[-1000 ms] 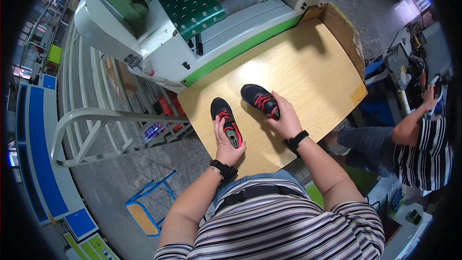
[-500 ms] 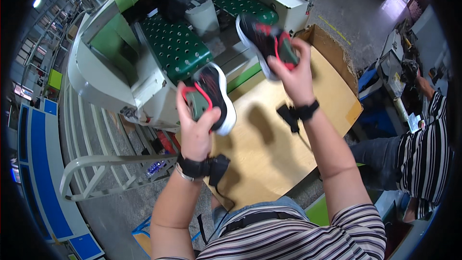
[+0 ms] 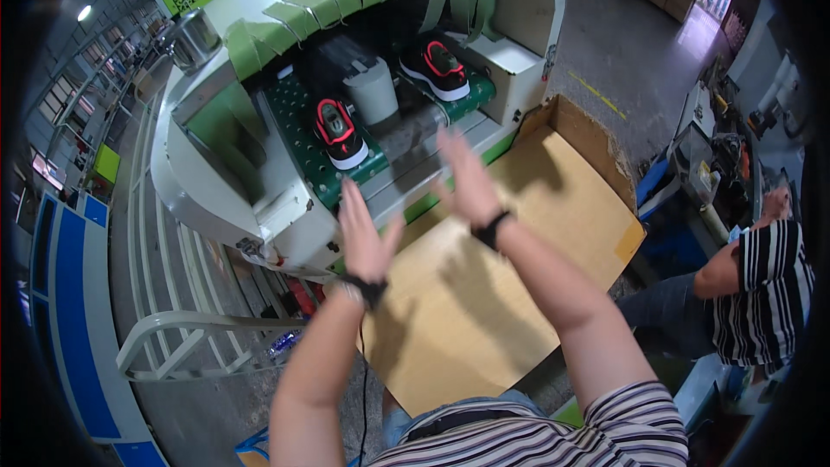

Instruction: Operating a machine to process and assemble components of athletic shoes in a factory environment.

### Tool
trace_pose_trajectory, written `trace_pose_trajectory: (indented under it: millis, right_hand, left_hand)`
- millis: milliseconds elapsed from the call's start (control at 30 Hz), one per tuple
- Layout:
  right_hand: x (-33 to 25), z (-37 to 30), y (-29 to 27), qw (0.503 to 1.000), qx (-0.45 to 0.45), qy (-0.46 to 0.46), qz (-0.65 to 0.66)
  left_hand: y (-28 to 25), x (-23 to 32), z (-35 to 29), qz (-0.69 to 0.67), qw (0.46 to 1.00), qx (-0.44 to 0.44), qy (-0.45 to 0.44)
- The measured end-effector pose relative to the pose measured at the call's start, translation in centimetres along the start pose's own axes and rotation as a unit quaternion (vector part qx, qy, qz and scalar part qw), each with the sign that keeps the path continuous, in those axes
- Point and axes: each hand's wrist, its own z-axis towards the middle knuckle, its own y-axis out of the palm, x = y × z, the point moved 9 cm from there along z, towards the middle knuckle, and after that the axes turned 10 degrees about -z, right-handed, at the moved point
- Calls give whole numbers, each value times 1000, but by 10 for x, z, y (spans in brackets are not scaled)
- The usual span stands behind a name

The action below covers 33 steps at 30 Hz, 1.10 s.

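Observation:
Two black sneakers with red collars and white soles rest upright on green perforated belts inside a machine. The left sneaker (image 3: 339,134) is on the left belt (image 3: 294,125), heel toward me. On the right belt (image 3: 477,99) sits the right sneaker (image 3: 437,69). My left hand (image 3: 367,242) is just below the left sneaker, fingers stretched out, holding nothing. Nearer the middle, my right hand (image 3: 469,182) is also empty, its spread fingers somewhat blurred, below and apart from the right sneaker.
A white-green machine (image 3: 194,177) with a strip curtain (image 3: 324,4) stands ahead, a metal pot (image 3: 192,39) on its left. A tan board (image 3: 484,320) lies before me, with cardboard (image 3: 588,134) behind. Left is a metal rail (image 3: 186,320); right, a co-worker in stripes (image 3: 752,294).
Both sneakers have gone from my hands onto the green belts, one on each. My hands have let go and drawn back toward me, and my view has shifted.

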Motion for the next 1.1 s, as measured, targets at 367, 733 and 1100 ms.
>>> trace_pose_trajectory:
  millis: [367,733,1100]
  right_hand:
    - [-91,-394,15,841,-535,-64,-54]
    - [-95,-394,13,846,-523,-70,-74]
    - [-89,-348,25,920,-391,34,-16]
  left_hand:
    - [53,-30,-350,133,896,-382,-181]
    - [51,-28,-349,120,907,-365,-172]
    - [57,-34,-352,154,894,-386,-167]
